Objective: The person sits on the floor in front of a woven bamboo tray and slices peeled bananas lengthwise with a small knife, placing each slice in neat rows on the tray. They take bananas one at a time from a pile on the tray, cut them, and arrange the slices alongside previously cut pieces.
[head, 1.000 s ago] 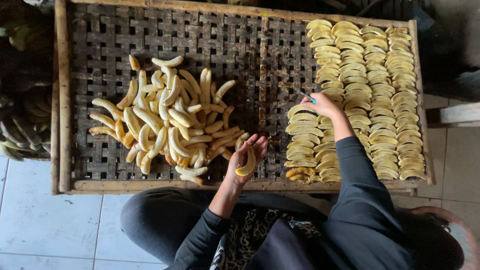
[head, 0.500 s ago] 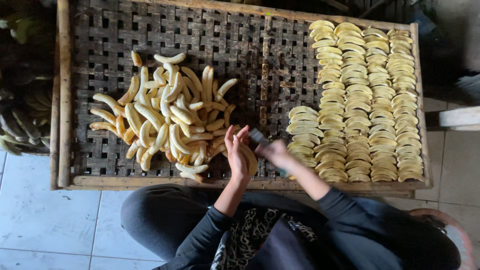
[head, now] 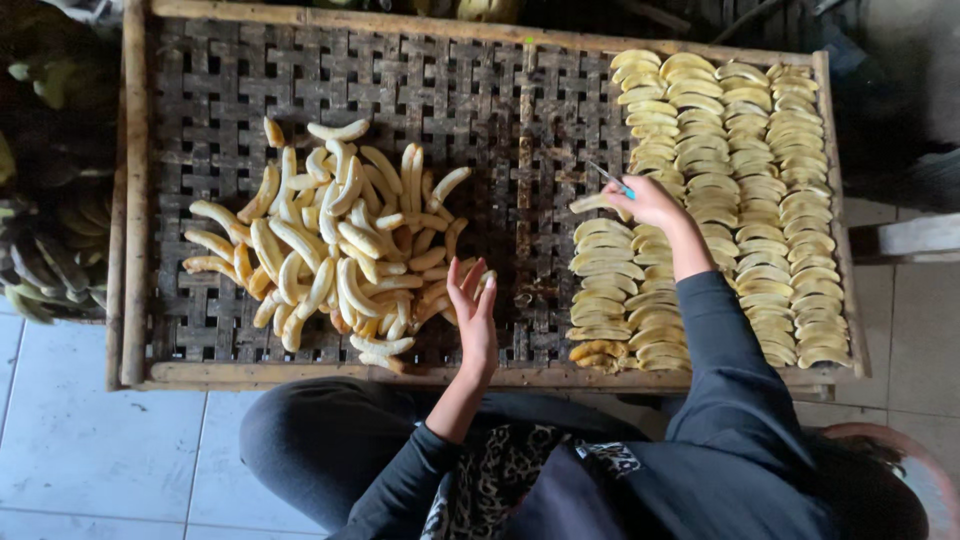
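Right hand (head: 650, 203) moved to banana slices (head: 605, 262), left hand (head: 474, 318) open

You have no packages, labels, signs or screens before you, from twelve o'clock round to six; nothing of that kind shows anywhere in view.

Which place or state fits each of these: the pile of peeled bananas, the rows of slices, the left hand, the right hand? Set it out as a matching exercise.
1. peeled bananas
2. banana slices
3. left hand
4. right hand

a. laying a slice, small blade in its fingers
b. open and empty
c. loose heap, tray's left part
d. neat rows, tray's right part

Pairs: 1-c, 2-d, 3-b, 4-a
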